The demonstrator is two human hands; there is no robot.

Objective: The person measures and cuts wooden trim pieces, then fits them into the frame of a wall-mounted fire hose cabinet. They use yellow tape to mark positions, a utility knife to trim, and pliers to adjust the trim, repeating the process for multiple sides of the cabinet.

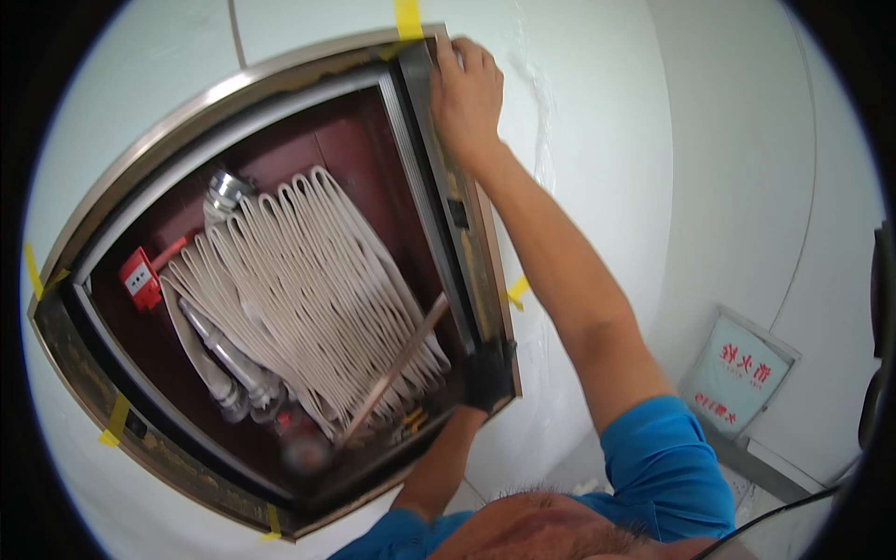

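Note:
A wall cabinet with a metal frame (280, 65) and dark red inside is open in front of me. My right hand (464, 93), bare, grips the frame's upper right corner, its fingers hooked over the edge. At the lower right corner, my left hand (487, 373) in a black glove is closed on the frame's edge. Inside hangs a folded white fire hose (308, 289) with a thin copper-coloured bar (397, 369) across its loops. A metal coupling (224, 191) sits above the hose, and a metal nozzle (229, 359) lies at its lower left.
A small red box (140, 278) is fixed on the cabinet's left inner wall. Yellow tape strips (408, 17) stick to the frame at several places. A pale panel with red characters (742, 373) leans against the white wall at the right. A black cable (784, 513) runs at the lower right.

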